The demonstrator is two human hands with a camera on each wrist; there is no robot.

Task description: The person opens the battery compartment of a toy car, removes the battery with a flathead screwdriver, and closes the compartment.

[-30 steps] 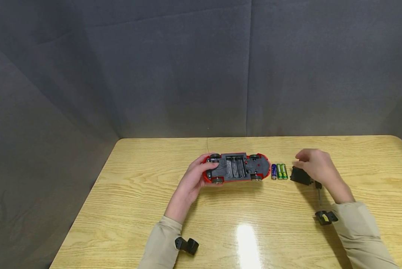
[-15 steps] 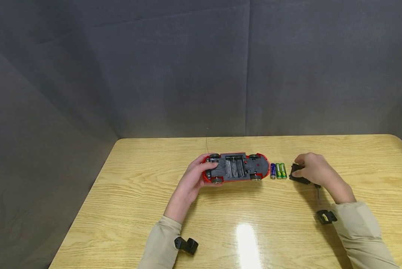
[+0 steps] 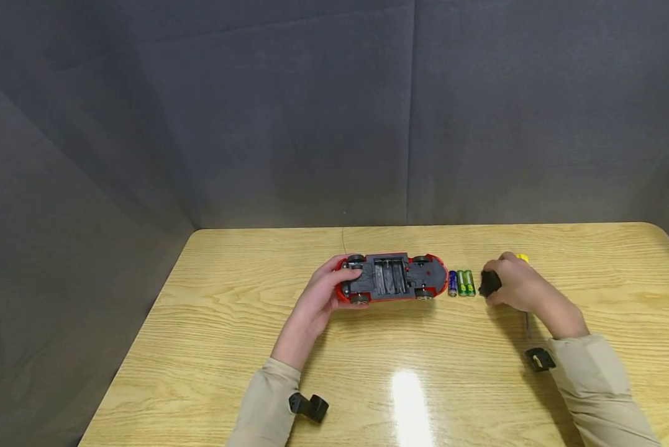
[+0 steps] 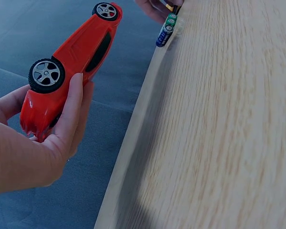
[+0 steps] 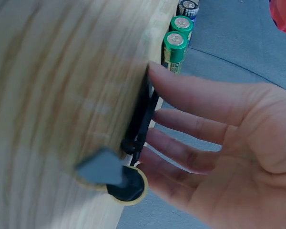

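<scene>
Left hand (image 3: 317,301) curls round the glossy red toy car (image 3: 392,278), upturned at frame centre; right hand (image 3: 521,287) pinches a flat black battery cover (image 3: 489,283) off the woodgrain bench (image 3: 423,366).

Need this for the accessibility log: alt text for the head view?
A person's left hand holds the end of an upside-down red toy car, battery bay open, on a wooden table. The right hand grips a black cover beside three batteries.
</scene>
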